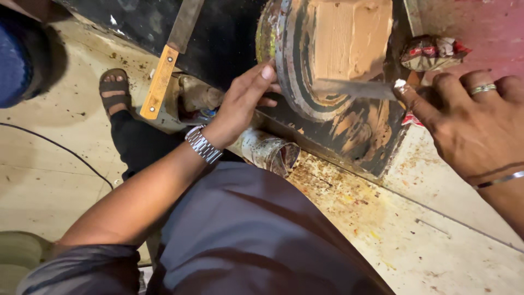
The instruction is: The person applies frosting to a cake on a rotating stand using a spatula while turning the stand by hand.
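Left hand: the left hand point(244, 101), a metal watch point(203, 145) at its wrist, reaches toward 12 o'clock; its fingers point(266, 72) lie stretched out, clenched on nothing, with the tips pressed on the rim of the round stand point(289, 71).
Right hand: the right hand point(472, 117), at 3 o'clock, wears a ring point(483, 88) and a thin bangle point(499, 180); its fingers are clenched round the handle of a knife point(355, 88), though the handle itself is hidden under them.
Knife: the flat blade points toward 9 o'clock and lies against the lower side of the brown block point(349, 38).
Brown block: it sits on top of the round stand, at 12 o'clock, smeared smooth on top and ridged on its left face.
Round stand: it rests on the dark desk point(229, 38), whose edge is smeared brown.
Nearby: a glass jar point(270, 152) sits just below the desk edge, under the left wrist; a crumpled wrapper point(434, 52) lies at 1 o'clock, just beyond the right hand.
Farther: a second knife with a yellow handle point(161, 82) lies at 11 o'clock over the desk edge; a sandalled foot point(114, 90) stands on the stained floor point(54, 164) at 10 o'clock.
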